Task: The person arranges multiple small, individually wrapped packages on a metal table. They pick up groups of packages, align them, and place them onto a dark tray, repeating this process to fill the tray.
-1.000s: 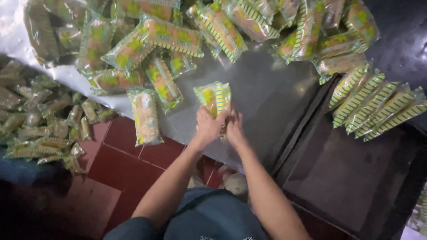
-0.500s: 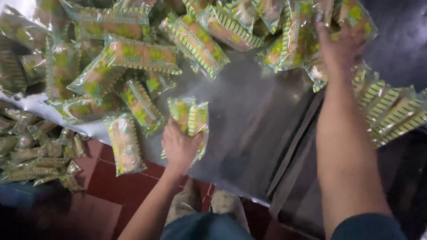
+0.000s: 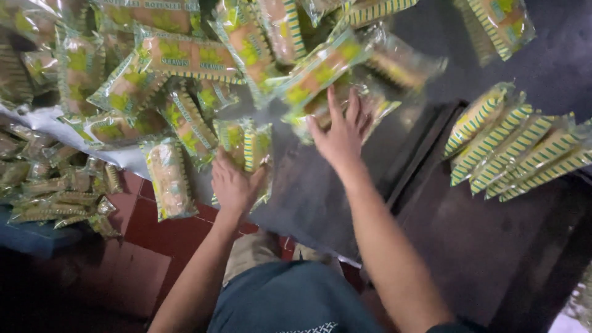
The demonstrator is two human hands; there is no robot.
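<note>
Snack packets (image 3: 250, 148), clear wrappers striped green and yellow, stand upright in a small stack on the grey metal table (image 3: 320, 191), near its front edge. The left hand (image 3: 233, 185) is wrapped around that stack from behind, fingers closed on it. Beyond the stack, the right hand (image 3: 340, 137) lies open, fingers spread, on a blurred packet (image 3: 327, 71) at the edge of the big pile (image 3: 179, 61). To the stack's right, a neat row of packets (image 3: 512, 148) lies well apart.
</note>
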